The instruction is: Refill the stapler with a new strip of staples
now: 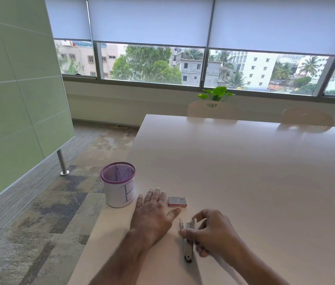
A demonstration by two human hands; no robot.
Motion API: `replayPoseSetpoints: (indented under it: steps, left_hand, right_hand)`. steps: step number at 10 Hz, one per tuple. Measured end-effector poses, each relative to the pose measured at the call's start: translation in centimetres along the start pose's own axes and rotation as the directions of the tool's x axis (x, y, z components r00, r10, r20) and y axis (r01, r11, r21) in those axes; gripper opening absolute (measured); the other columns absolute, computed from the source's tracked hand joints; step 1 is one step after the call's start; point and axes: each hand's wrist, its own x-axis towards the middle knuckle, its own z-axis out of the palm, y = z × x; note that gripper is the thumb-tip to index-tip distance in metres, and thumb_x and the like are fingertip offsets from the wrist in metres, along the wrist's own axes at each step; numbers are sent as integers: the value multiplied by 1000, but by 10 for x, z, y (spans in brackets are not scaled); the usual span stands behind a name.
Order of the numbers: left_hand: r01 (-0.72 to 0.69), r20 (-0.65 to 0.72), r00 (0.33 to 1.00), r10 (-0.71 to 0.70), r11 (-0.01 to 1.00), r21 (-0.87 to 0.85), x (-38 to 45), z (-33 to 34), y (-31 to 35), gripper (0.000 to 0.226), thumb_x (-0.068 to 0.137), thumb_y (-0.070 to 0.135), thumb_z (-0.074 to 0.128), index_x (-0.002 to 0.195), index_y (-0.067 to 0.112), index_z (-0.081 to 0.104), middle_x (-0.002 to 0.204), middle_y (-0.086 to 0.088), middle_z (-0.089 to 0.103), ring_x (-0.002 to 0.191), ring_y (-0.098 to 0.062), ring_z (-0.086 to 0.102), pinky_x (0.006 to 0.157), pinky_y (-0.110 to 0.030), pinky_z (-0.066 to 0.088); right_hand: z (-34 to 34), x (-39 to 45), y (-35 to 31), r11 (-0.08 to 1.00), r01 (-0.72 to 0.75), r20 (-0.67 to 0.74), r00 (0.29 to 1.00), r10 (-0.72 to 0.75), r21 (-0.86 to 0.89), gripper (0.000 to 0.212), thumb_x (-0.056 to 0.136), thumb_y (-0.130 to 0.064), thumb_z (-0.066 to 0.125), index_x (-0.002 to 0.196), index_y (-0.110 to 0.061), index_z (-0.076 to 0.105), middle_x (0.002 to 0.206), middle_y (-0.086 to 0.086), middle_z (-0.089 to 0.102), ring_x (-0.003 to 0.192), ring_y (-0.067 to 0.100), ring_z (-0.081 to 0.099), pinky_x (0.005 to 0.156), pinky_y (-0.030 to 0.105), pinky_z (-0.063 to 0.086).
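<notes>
A small metal stapler lies on the white table near its front edge, its far end lifted open. My right hand grips the stapler with thumb and fingers around its middle. My left hand rests flat on the table just left of it, fingers spread, holding nothing. A small reddish staple box lies closed beside the fingertips of my left hand, a little beyond the stapler.
A purple mesh pen holder with a white paper wrap stands at the table's left corner. The table's left edge drops to carpet. Chairs stand along the far side, under the window.
</notes>
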Motion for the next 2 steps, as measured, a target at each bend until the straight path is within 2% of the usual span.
replayPoseSetpoints:
  steps: [1,2]
  left_hand:
    - [10,-5,1000,-10,1000,3,0,0,-1,82,92,71,24,156,20,17,167,-4,13,153,-19,6,121,-43,0]
    - [5,-4,1000,-5,1000,-4,-1,0,1,82,92,71,25,156,20,17,167,-4,13,153,-19,6,122,-43,0]
  right_hand:
    - [1,-1,0,1000,-18,15,1000,18,21,48,60,-16,93,95,-5,61,53,17,69,37,24,56,40,26,46]
    - [2,-3,-1,998,-21,-1,1000,21,67,56,63,-17,92,105,-4,58,47,10,64,36,24,54,40,26,45]
